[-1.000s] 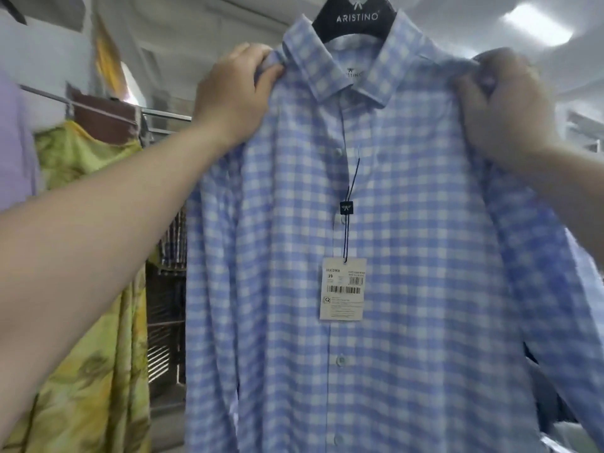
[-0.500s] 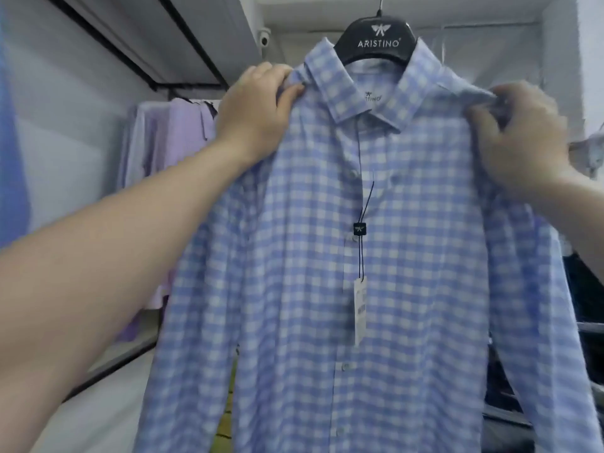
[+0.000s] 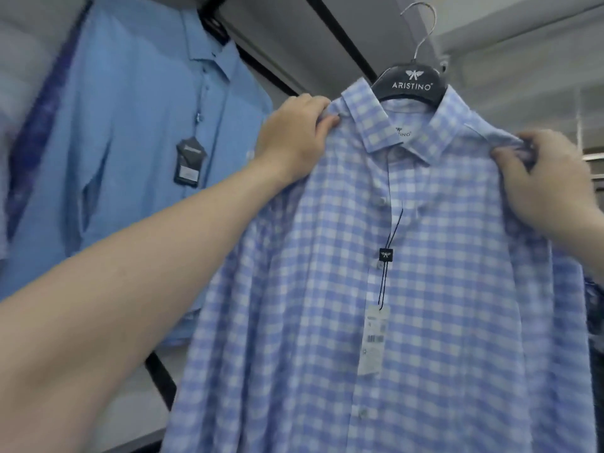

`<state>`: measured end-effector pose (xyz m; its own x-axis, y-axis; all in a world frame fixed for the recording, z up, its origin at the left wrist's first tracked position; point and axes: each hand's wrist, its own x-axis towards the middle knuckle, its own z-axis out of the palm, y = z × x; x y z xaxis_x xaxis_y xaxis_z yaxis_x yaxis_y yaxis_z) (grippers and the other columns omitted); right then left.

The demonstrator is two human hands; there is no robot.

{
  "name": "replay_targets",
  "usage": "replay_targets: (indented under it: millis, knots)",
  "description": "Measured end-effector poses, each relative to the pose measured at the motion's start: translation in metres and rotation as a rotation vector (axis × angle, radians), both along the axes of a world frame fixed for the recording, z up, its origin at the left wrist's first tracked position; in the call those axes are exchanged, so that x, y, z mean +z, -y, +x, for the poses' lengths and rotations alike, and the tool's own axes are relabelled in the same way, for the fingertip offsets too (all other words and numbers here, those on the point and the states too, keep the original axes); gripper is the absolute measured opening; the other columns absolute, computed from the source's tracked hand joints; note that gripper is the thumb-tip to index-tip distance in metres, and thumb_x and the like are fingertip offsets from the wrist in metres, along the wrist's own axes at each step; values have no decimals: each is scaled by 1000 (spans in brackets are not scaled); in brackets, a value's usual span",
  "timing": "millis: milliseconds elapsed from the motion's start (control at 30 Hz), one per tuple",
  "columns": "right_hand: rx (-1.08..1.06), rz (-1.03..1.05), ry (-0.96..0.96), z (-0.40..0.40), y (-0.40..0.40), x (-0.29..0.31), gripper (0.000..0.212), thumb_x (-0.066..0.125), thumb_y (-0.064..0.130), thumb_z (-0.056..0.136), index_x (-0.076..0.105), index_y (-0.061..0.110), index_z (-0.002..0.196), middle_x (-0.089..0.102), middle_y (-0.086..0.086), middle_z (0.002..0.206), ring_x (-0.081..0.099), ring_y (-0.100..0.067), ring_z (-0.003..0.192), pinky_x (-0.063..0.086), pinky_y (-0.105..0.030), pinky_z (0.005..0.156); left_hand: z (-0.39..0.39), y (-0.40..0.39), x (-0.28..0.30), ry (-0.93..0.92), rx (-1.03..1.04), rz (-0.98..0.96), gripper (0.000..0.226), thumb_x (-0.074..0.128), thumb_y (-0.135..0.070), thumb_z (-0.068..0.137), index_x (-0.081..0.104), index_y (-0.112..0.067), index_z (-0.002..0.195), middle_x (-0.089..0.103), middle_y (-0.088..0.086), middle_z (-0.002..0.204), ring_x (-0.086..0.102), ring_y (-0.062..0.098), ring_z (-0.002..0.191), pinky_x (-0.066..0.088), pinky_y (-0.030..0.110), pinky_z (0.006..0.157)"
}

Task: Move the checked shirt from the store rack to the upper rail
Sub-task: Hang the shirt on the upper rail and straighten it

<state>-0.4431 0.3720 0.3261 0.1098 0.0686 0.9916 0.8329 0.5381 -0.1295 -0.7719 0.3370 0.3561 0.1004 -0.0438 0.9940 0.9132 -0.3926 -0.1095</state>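
Grey walls and a pale ceiling frame a clothing store display, where dark rails [image 3: 340, 37] run diagonally across the top of the frame. At centre, a person's left hand [image 3: 291, 142] is closed on the left-of-frame shoulder of a blue-and-white checked shirt [image 3: 425, 289], thumb pressed into the fabric just beside the collar. At the right edge, the right hand [image 3: 549, 181] is clenched on the opposite shoulder, bunching the cloth between thumb and fingers. Both bare forearms reach up from the lower corners of the frame.

Held between the two hands, the shirt fills the centre and lower right of the picture, buttoned and facing the camera. It sits on a black hanger [image 3: 410, 83] printed with the word ARISTINO, whose silver hook [image 3: 425, 31] stands up in the upper right of the frame; the hook appears free of any rail, though the blur makes this uncertain. A black cord with a small black tab [image 3: 385, 255] drops down the placket to a white price tag [image 3: 374, 338] with a barcode, turned partly edge-on.

In the upper left of the frame a plain blue shirt [image 3: 130, 142] hangs against the wall, carrying a dark swing tag [image 3: 189, 161]. A darker patterned blue garment [image 3: 36, 132] shows along its left side.
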Motion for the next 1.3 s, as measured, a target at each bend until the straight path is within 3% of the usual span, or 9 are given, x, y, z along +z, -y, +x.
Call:
replay_targets:
  millis: [200,367,467,600,767,867,967,1100,1300]
  knots:
    - [253,9,9,-70,-49,-5,21,53,38,94,59,19,102,66,-20,105,58,-42,99,46,-53,87,-53,20,2,-4,234,-27,26,46,-33,102,41,-20,81,47,-4,84,42,16,84,31,34,68]
    - [425,-24,22,-127,-78,5,23,52,32,97,61,12,105,64,-19,106,57,-37,101,42,-42,82,-90,38,11,21,397,-60,31,46,-34,101,45,-12,79,55,4,86,50,27,88,41,42,69]
    - [509,-49,19,-158,-93,10,20,51,33,98,59,14,102,62,-12,103,56,-34,98,40,-38,77,-110,44,17,35,474,-49,32,46,-35,101,47,-12,80,55,4,85,48,25,84,35,38,65]
    - [576,-84,44,-195,-114,13,24,48,33,100,59,14,109,64,-14,108,55,-36,102,46,-46,84,-135,42,22,19,550,-51,34,46,-35,103,46,-12,78,50,1,79,46,23,79,34,37,63]
    - [554,-83,62,-223,-149,20,28,43,32,103,59,16,120,61,-20,121,50,-42,114,41,-56,96,-150,22,36,-7,612,-41,35,44,-36,103,49,-13,77,55,2,81,49,23,80,32,35,62]
    - [554,-70,67,-228,-166,32,24,41,32,104,59,16,109,62,-20,113,52,-43,108,43,-54,91,-151,9,47,-18,635,-25,35,44,-37,103,45,-17,74,54,0,80,49,23,80,31,35,62]
    - [577,-62,71,-234,-177,51,24,40,33,104,58,17,103,62,-19,109,53,-42,103,44,-51,87,-150,4,60,1,666,-5,31,45,-39,101,53,-16,82,56,0,83,51,24,83,33,35,63]
    - [603,-53,68,-240,-202,76,28,38,36,103,59,18,110,63,-17,115,54,-44,106,45,-51,89,-147,2,78,64,736,1,33,47,-47,98,64,-20,109,66,1,108,57,23,101,44,36,79]
    - [655,-56,57,-254,-226,103,32,40,37,103,59,18,120,61,-19,124,52,-44,114,43,-50,93,-146,-2,89,180,810,12,29,47,-40,97,66,-22,108,67,0,112,57,22,100,40,33,76]
